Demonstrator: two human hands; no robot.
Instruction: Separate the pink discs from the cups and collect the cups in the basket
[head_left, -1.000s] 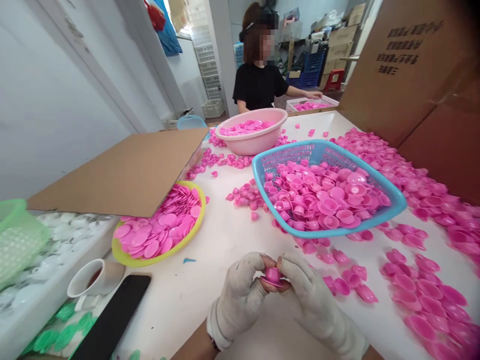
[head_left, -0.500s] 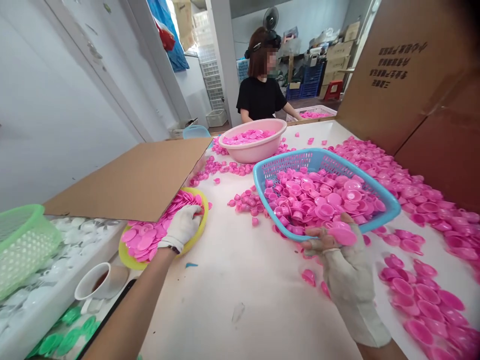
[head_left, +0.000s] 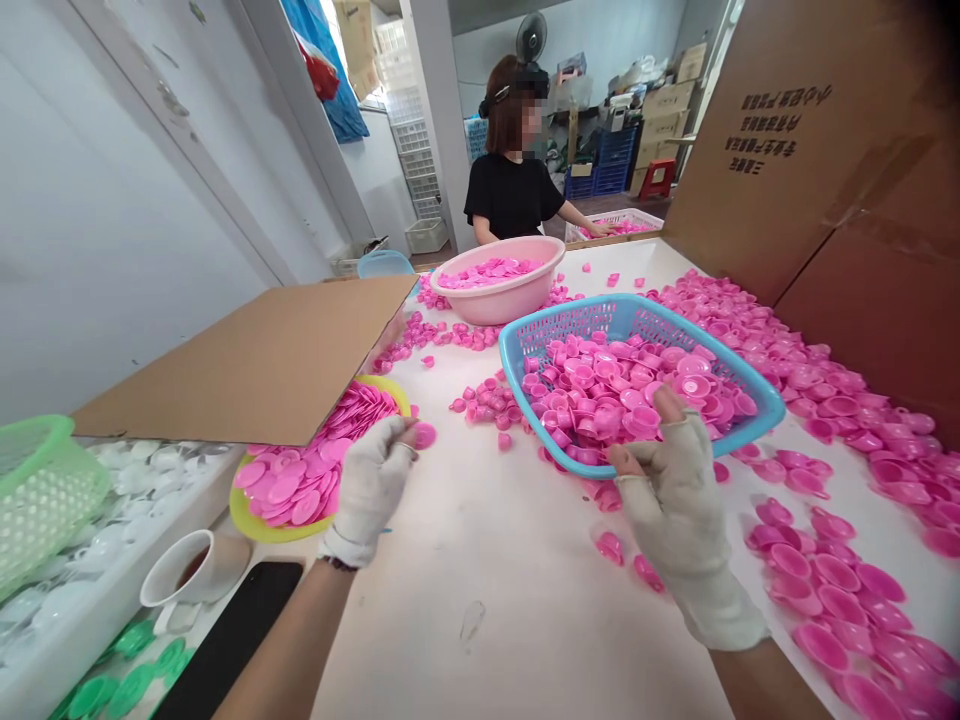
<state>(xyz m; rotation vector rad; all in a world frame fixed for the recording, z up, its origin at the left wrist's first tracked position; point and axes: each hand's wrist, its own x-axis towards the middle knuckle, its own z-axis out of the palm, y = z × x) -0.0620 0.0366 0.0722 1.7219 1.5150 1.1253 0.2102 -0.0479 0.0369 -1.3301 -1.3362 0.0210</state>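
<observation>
My left hand [head_left: 373, 490], in a white glove with bare fingertips, pinches a small pink plastic disc [head_left: 424, 435]. It is above the white table, just right of a yellow bowl [head_left: 262, 530] heaped with flat pink discs [head_left: 289, 483]. My right hand [head_left: 679, 510], in the same sort of glove, hovers at the front rim of a blue plastic basket [head_left: 757, 425]. Its thumb and fingers are apart, with nothing visible between them. Small pink toy cups [head_left: 592, 385] and saucer-like pieces fill the basket.
A pink basin [head_left: 517, 300] of discs stands farther back, before a person [head_left: 514, 190] in black. Loose pink pieces [head_left: 832, 590] spread along the right by a tall carton [head_left: 840, 180]. Cardboard [head_left: 255, 350] overhangs the yellow bowl. A tea cup [head_left: 199, 565] and phone [head_left: 240, 630] lie left.
My left hand has come out of the yellow bowl to the right with a disc. The pink piece in my right hand is gone from its fingers, which have opened over the basket's rim.
</observation>
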